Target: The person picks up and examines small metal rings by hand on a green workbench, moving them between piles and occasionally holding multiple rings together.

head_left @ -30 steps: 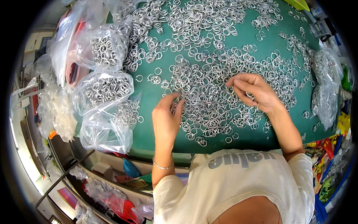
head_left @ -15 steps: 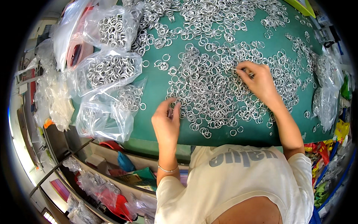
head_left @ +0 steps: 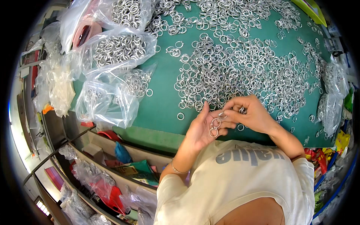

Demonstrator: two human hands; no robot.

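Observation:
Palm up near the table's front edge, my left hand (head_left: 200, 131) carries a few silvery metal rings (head_left: 214, 132) across its palm and fingers, which are loosely curled. My right hand (head_left: 253, 114) reaches over it, thumb and forefinger pinching one ring (head_left: 222, 115) just above the left fingers. More rings (head_left: 243, 110) show tucked inside the right hand's curled fingers; how many is hidden. Directly beyond both hands spreads a broad pile of similar rings (head_left: 213, 71), each with a small joint or tab. One single ring (head_left: 180, 116) lies left of the pile.
A green table top (head_left: 161, 108) bears everything. To the left are clear plastic bags of rings (head_left: 120, 48) and a thinner bag (head_left: 108, 101). Another heap of rings (head_left: 232, 15) lies at the back. Filled bags (head_left: 332, 108) line the right edge. An open drawer (head_left: 123, 165) sits below.
My right hand has come from the pile toward me, and my left hand has moved right and turned palm up. Both now meet near the front edge, with rings in the left palm.

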